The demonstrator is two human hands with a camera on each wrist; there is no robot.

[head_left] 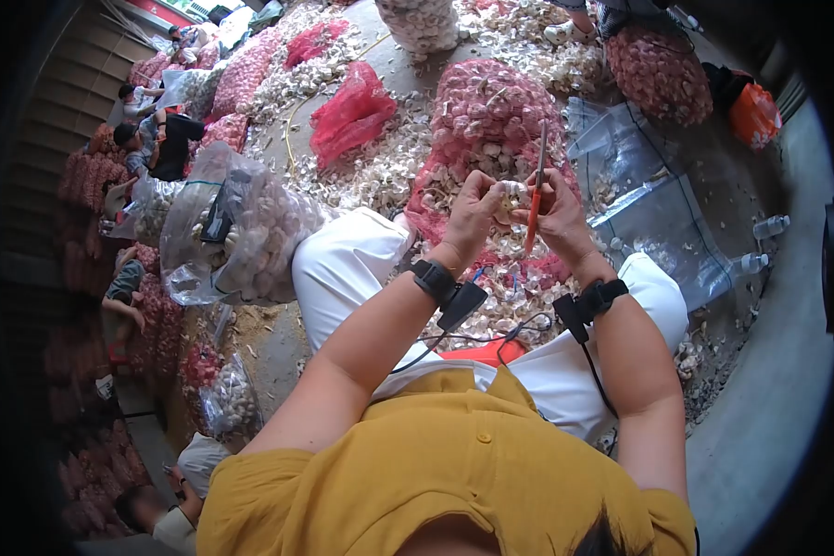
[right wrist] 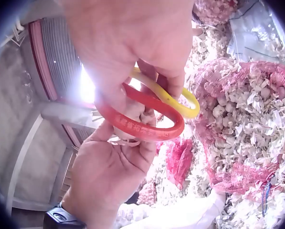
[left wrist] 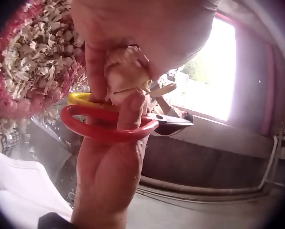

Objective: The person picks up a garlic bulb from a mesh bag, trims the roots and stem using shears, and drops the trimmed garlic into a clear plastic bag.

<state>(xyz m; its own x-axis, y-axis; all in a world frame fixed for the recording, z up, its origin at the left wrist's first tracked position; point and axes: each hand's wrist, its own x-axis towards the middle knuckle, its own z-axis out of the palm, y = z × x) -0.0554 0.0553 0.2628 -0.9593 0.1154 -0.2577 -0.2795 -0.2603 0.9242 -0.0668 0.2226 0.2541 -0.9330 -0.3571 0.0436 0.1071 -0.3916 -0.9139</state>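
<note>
1. The floor [head_left: 278, 350] is carrying a wide scatter of garlic skins, with people working among filled sacks at the far left.
2. The pink mesh sack [head_left: 491, 100] is lying just beyond the person's knees, bulbs and loose skins showing in it. A dropped piece could easily be getting lost there, a loose pinch being the likely cause.
3. The left hand [head_left: 471, 215] is pinching a garlic bulb, while the right hand [head_left: 562, 218] is gripping scissors, its thumb passing through the red loop. Both hands are working very close together — a slip of the bulb could be bringing a left fingertip against a blade.
4. The scissors [head_left: 534, 208] are pointing toward the far side. Whether the blades are standing apart is hard to tell; closing them at a poor angle might be nicking the cloves.
5. The garlic bulb [left wrist: 127, 78] is sitting between the two hands — within the left fingers, to the left of the scissors, with the right thumb's tip lying right against its side or just beside it.
</note>
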